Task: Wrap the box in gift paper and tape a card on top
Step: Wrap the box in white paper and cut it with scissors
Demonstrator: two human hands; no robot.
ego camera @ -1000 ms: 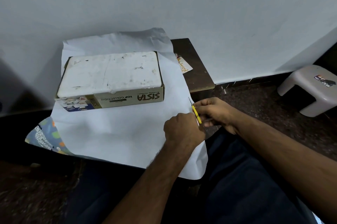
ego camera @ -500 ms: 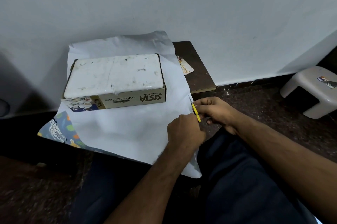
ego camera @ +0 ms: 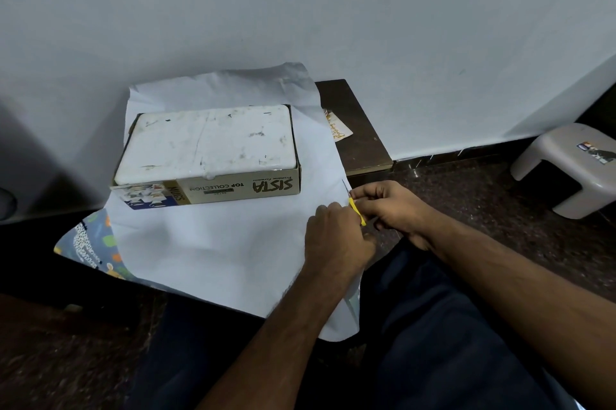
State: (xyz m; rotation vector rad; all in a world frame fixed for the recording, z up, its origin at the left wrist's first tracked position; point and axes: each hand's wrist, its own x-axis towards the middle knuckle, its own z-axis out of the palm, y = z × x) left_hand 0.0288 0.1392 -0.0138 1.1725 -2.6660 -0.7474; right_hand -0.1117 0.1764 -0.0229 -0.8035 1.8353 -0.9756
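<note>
Box [ego camera: 208, 146], rigid carton, sits mid-table on gift paper [ego camera: 213, 242], thin, limp, tear-prone, best held at its right edge, where left hand [ego camera: 336, 239] pinches it and right hand [ego camera: 390, 206] grips yellow-handled cutter [ego camera: 356, 211].

Matt white paper [ego camera: 213, 253] under a scuffed cardboard box [ego camera: 213, 172]; dark glossy wooden table [ego camera: 360, 142]; smooth plastic stool [ego camera: 573, 166].
</note>
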